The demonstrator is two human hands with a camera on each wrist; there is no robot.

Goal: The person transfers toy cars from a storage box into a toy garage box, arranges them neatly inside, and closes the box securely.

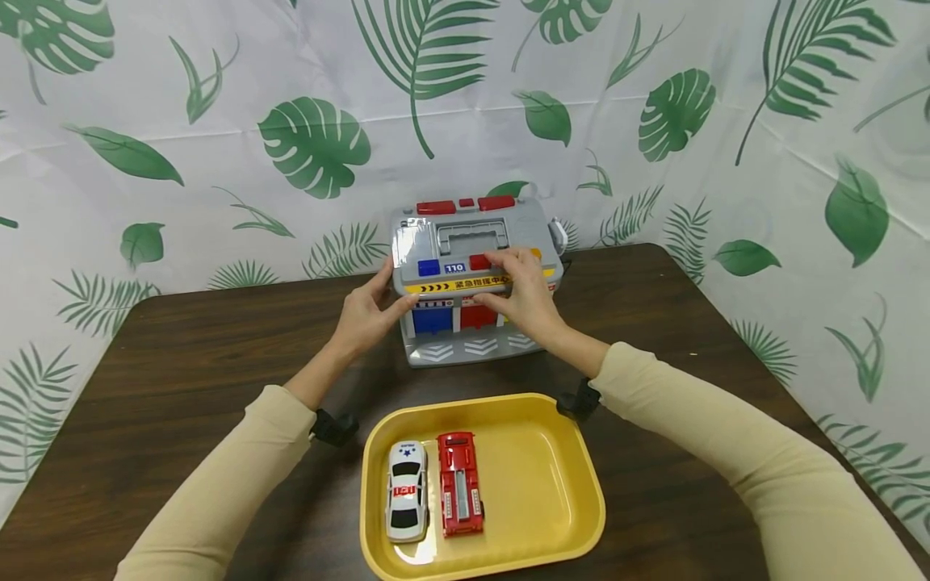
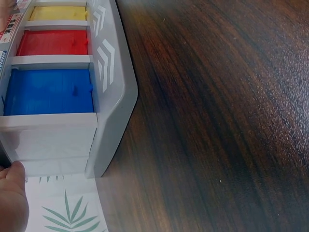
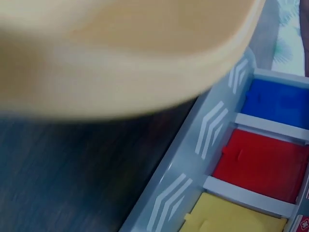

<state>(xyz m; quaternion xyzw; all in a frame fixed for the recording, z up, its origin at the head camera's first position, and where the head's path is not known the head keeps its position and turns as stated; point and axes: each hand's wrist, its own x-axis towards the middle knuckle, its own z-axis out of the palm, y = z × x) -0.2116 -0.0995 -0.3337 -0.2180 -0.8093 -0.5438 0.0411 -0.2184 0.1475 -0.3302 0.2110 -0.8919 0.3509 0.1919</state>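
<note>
A grey toy rescue garage (image 1: 472, 219) stands at the back of the table, with a fold-down handle on its roof. Blue (image 2: 48, 92), red (image 2: 53, 42) and yellow (image 2: 58, 13) doors line its front above a ramp marked with white arrows. My left hand (image 1: 368, 316) holds its left end, thumb at the front roof edge and fingers along the side. With my right hand (image 1: 529, 297) I grip the front roof edge: fingertips lie by the red roof button (image 1: 479, 261), thumb below the yellow strip. Both lower doors stand closed in the head view.
Nearer me is a yellow tray (image 1: 538, 407) holding a white police car (image 1: 407, 491) and a red fire truck (image 1: 459, 484) on its left side. The dark wooden table (image 1: 240, 347) meets a leaf-print cloth (image 1: 240, 186) right behind the garage.
</note>
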